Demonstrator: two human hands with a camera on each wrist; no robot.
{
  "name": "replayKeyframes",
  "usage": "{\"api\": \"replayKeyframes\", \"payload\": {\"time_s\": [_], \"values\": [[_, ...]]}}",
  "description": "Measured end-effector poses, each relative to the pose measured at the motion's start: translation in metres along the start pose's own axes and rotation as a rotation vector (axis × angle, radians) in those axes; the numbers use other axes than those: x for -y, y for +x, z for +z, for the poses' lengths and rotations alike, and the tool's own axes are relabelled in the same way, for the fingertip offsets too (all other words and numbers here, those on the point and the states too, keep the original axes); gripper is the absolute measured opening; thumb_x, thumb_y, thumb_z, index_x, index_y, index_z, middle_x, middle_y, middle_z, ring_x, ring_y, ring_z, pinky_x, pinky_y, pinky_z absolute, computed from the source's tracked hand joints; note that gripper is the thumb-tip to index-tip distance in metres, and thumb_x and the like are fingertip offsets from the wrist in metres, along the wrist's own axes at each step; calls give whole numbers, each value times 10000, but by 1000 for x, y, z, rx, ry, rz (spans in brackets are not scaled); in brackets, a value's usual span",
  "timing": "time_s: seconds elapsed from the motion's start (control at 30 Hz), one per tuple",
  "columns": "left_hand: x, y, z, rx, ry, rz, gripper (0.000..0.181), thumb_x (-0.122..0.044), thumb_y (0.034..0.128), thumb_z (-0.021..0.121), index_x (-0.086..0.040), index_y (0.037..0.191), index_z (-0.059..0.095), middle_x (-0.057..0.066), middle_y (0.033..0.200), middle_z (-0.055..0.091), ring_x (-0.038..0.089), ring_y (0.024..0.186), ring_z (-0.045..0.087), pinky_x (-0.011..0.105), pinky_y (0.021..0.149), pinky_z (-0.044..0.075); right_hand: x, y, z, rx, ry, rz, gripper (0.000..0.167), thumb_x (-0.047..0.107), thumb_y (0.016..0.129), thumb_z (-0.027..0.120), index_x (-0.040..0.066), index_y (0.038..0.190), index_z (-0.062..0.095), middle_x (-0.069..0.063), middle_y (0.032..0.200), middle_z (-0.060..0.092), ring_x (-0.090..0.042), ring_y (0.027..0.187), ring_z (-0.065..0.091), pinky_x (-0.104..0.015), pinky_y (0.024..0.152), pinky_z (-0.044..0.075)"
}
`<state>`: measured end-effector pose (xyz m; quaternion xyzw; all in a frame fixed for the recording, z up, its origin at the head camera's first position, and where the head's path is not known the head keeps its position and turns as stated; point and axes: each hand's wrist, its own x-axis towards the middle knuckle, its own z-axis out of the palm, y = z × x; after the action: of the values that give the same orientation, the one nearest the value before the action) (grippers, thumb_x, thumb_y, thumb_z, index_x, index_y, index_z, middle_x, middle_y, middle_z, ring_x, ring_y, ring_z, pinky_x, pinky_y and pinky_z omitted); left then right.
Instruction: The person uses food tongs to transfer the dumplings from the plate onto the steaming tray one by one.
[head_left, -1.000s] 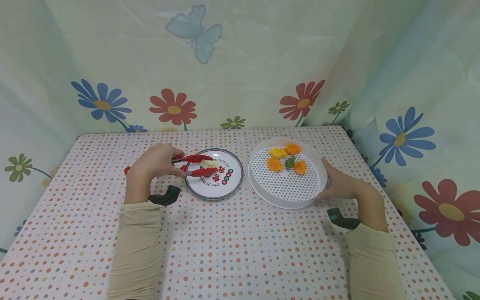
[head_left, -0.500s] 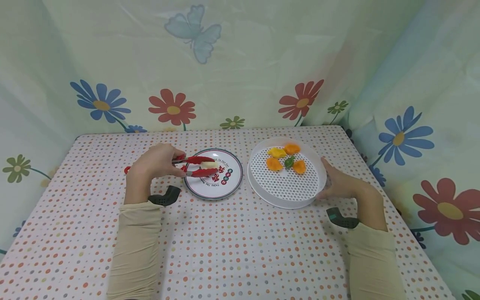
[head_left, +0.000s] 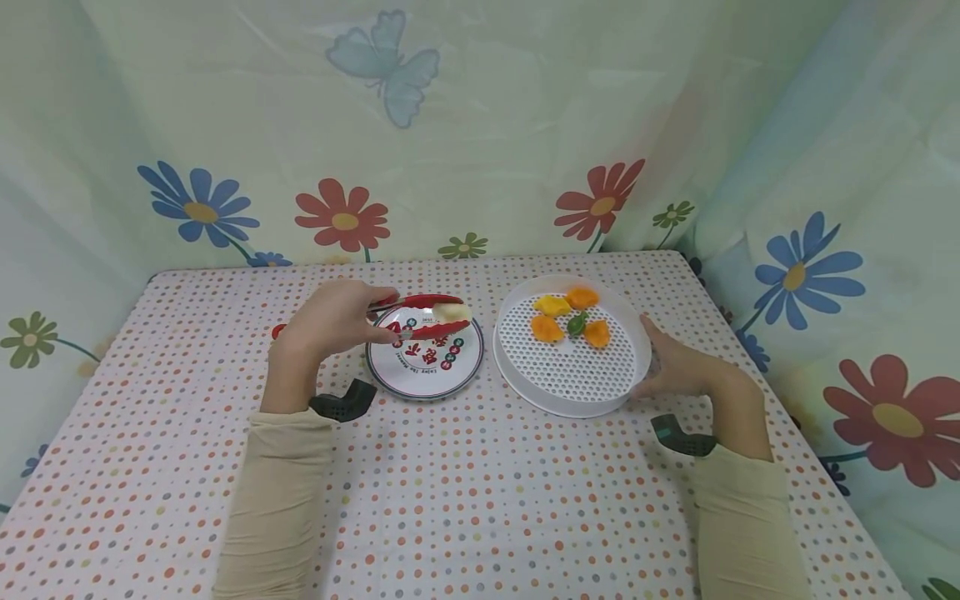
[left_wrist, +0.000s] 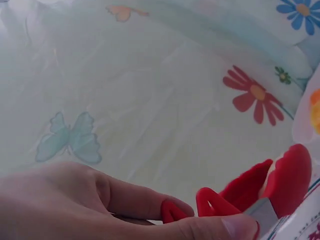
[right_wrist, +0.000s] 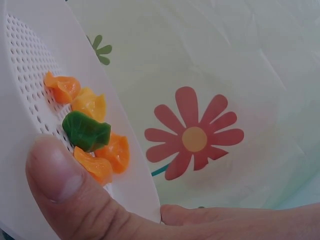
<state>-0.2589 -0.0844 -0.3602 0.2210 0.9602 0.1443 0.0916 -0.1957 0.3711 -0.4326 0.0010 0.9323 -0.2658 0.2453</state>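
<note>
My left hand (head_left: pixel 330 322) grips a pair of tongs with red tips (head_left: pixel 437 332). Between those tips is a pale, cream-coloured dumpling (head_left: pixel 452 313), held above the right part of a white plate (head_left: pixel 397 371) with a dark rim and red lettering. To the plate's right stands a round white steamer tray (head_left: pixel 558 381) with a perforated floor. My right hand (head_left: pixel 681 367) holds the tray's right side, thumb (right_wrist: pixel 55 170) against its wall in the right wrist view. Inside lie several orange and yellow dumplings (head_left: pixel 552 305) and a green dumpling (right_wrist: pixel 86 131).
A table (head_left: pixel 465 500) with a dotted cloth carries everything. Behind it and along its sides hangs a flowered curtain (head_left: pixel 480 125). Plate and tray stand side by side with a narrow gap between them.
My left hand has moved right and slightly away from me, carrying the tongs and pale dumpling from the plate's middle toward its far right side. My right hand and the tray stay put.
</note>
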Motion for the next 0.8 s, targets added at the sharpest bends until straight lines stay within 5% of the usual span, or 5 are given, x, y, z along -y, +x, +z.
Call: {"api": "replayKeyframes", "payload": {"time_s": [0.3, 0.47, 0.8], "values": [[-48, 18, 24, -99, 92, 220, 623, -380, 770, 777, -192, 1326, 568, 8, 1098, 711, 167, 941, 664, 363, 799, 526, -1, -1, 0, 7, 9, -12, 1404, 458, 639, 841, 17, 1476, -197, -311, 1539, -82, -523, 1399, -23, -681, 1080, 71], [-73, 28, 42, -106, 119, 287, 600, -365, 777, 774, -211, 1319, 569, -27, 1098, 710, 136, 855, 664, 323, 732, 528, 1, -2, -1, 6, 14, -15, 1408, 465, 635, 840, 19, 1476, -196, -304, 1541, -92, -519, 1402, -28, -679, 1083, 65], [-111, 45, 72, -71, 175, 363, 607, -402, 799, 742, -224, 1343, 539, -35, 1159, 688, 170, 890, 659, 312, 791, 527, 2, 0, -1, 5, -20, 5, 1422, 527, 623, 820, 29, 1477, -201, -312, 1537, -77, -519, 1401, -11, -675, 1083, 78]]}}
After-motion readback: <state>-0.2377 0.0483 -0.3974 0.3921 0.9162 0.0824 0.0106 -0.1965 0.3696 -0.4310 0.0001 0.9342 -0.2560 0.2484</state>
